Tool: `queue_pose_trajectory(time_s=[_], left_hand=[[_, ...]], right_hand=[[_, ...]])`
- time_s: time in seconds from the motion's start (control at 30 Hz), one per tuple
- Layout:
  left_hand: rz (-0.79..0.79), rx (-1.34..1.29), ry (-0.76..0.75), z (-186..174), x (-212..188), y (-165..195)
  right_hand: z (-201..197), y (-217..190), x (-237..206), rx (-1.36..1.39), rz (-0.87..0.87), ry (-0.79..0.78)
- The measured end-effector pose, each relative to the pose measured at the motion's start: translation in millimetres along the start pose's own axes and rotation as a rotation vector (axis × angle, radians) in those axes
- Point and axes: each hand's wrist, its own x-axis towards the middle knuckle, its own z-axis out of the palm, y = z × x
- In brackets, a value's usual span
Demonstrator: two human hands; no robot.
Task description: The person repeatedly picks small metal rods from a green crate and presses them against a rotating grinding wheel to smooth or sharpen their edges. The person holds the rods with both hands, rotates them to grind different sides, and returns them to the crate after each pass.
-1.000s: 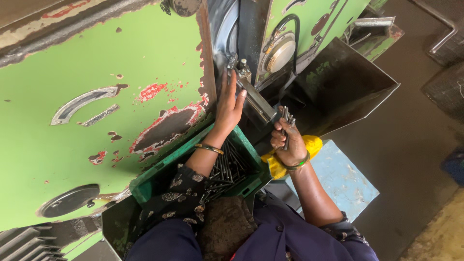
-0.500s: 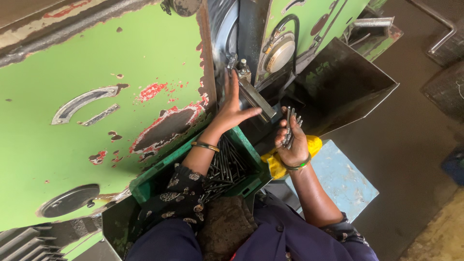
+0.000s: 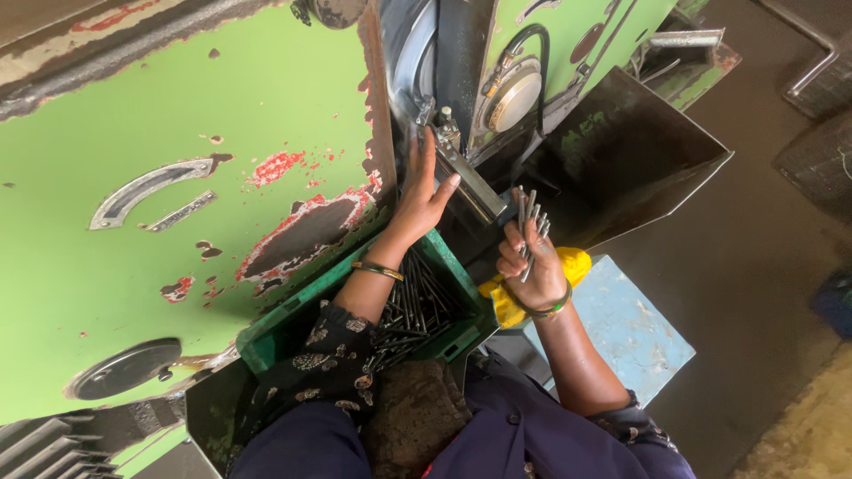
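A large green machine [image 3: 177,160] with chipped paint and red patches fills the background, above a grey concrete floor. Against its lower edge sits one green plastic crate [image 3: 284,324], holding a heap of dark metal rods [image 3: 417,306], too many and too tangled to count. Two hands are in view, each with one bangle at the wrist. The left hand [image 3: 424,200] is just above the crate, fingers straight and pressed together, the palm laid flat against the machine beside one slanted metal bar [image 3: 470,182]. The right hand [image 3: 531,266] is to the right of the crate, fingers curled tight around a small bundle of rods [image 3: 530,217], roughly five or six, pointing upward. One yellow cloth [image 3: 572,266] lies just behind that hand, on one pale blue board [image 3: 635,337]. Compared with half a second ago, the left hand's fingers have closed together and lie flatter against the machine, while the right hand's bundle stands more upright.
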Motion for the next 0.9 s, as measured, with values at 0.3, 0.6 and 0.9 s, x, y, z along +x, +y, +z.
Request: queue_pose_trajectory(time_s=[0.3,0.6,0.9], left_hand=[[0.030,0.066,-0.045,-4,5,5],[-0.056,0.073,-0.104,-5,7,10],[0.087,0.052,-0.053,-3,4,-5]], right_hand=[[11,-2,4,-0.151,0.173,0.144],[14,-3,0,-0.196,0.138,0.002],[17,-2,9,-0.250,0.124,0.244]])
